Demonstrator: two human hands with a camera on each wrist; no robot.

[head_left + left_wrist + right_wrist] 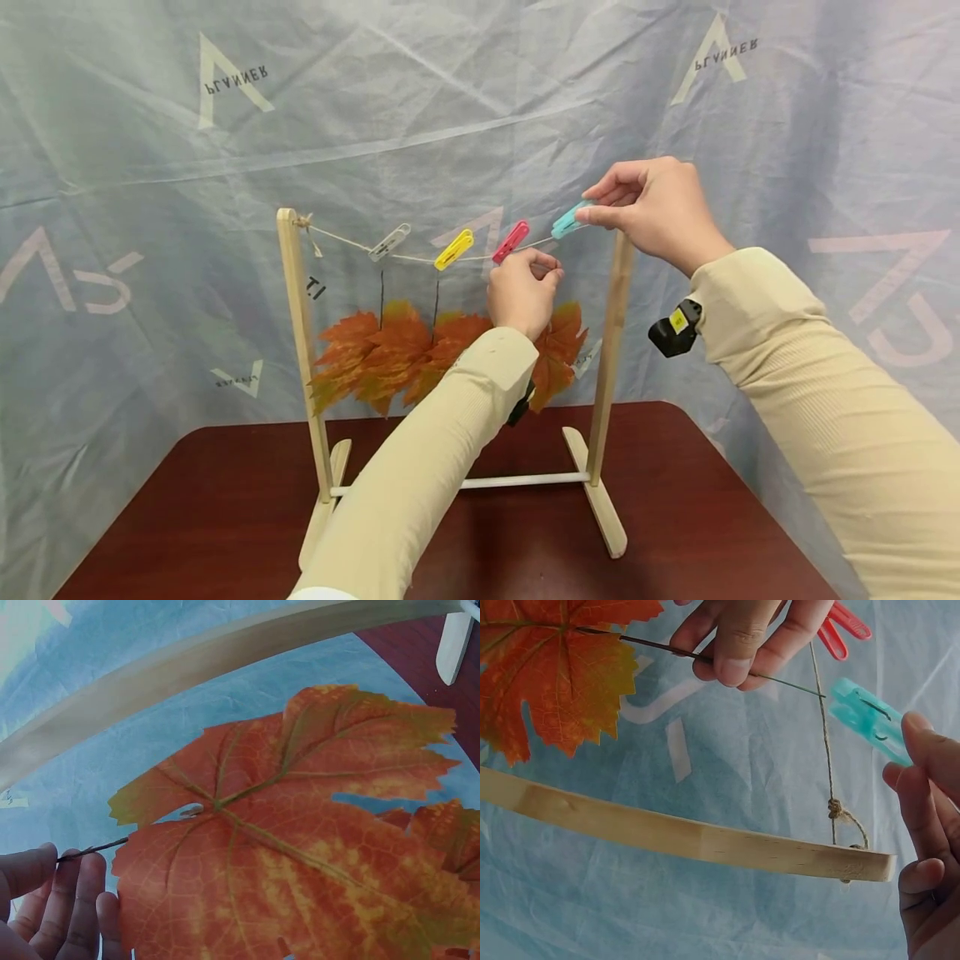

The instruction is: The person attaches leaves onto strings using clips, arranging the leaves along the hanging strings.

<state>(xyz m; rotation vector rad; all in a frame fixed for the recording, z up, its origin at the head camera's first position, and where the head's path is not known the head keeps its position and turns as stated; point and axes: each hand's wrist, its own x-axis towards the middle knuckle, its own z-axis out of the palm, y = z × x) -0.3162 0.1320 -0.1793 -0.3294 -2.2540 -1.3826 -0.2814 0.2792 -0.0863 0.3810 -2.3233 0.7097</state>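
My left hand [521, 292] pinches the thin dark stem of an orange artificial maple leaf [277, 817], between thumb and fingers. In the right wrist view the stem's tip [810, 691] reaches up to the string [825, 735]. A light-blue clothespin [866, 716] is pinched at its handle end by my right hand [663, 208]. The clothespin's nose is close to the string and the stem tip. Left along the string sit a red clothespin [512, 240], a yellow clothespin [454, 250] and a clear grey clothespin [390, 242].
Several orange leaves [367, 354] hang below the string, partly behind my left arm. The string is tied between two posts of a wooden frame [611, 350], which stands on a dark red table [675, 500]. A grey printed cloth [465, 100] hangs behind.
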